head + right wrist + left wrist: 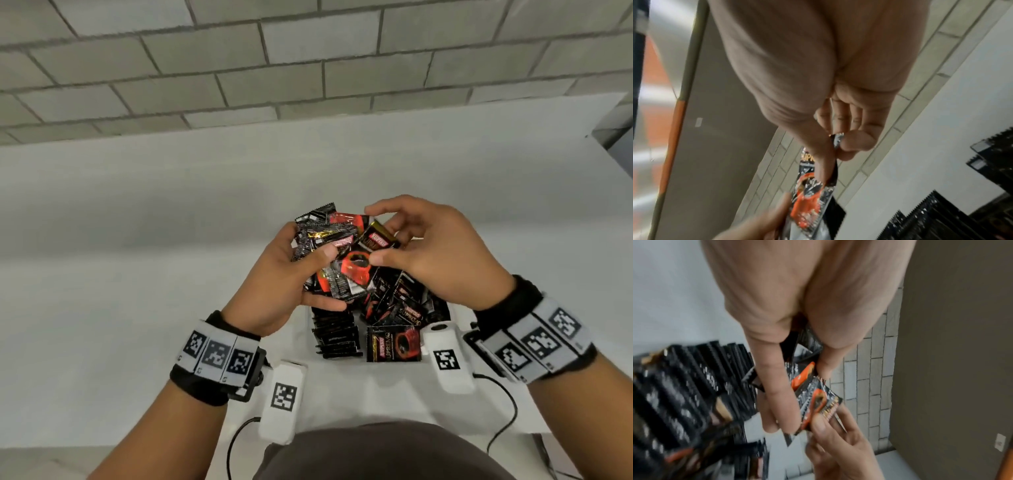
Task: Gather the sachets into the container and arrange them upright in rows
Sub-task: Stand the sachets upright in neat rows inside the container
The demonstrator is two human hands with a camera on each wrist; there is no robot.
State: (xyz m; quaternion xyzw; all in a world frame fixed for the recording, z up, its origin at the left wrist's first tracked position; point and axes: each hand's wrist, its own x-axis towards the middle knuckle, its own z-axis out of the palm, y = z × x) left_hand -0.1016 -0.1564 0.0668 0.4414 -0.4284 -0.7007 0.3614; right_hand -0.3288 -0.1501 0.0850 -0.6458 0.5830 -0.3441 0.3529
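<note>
While both hands work above the white container point(459, 310), which sits at the near edge of the white worktop point(137, 222), the stock stands as follows.

Item: left hand point(287, 284), palm up, fingers curled under and thumb pressed over a loose bundle of sachets point(325, 236) (black, red and gold wrappers, fanned at different angles), held above the container's far end.

Item: right hand point(435, 250), thumb and forefinger pinching one sachet with a red cup print point(354, 265) at the top of that bundle; its other fingers are bent loosely above. The right wrist view shows the thumb point(823, 155) lying along that wrapper.

Item: row of sachets point(337, 339) standing on edge along the container's left side, packed close.

Item: further sachets point(404, 301) lying jumbled in the right part of the container, one facing up at its near edge point(394, 344).

Item: two white marker blocks point(282, 397), one just beside the container's near left corner, the other at its right side.

Item: grey brick wall point(308, 61) behind the worktop's far edge.
</note>
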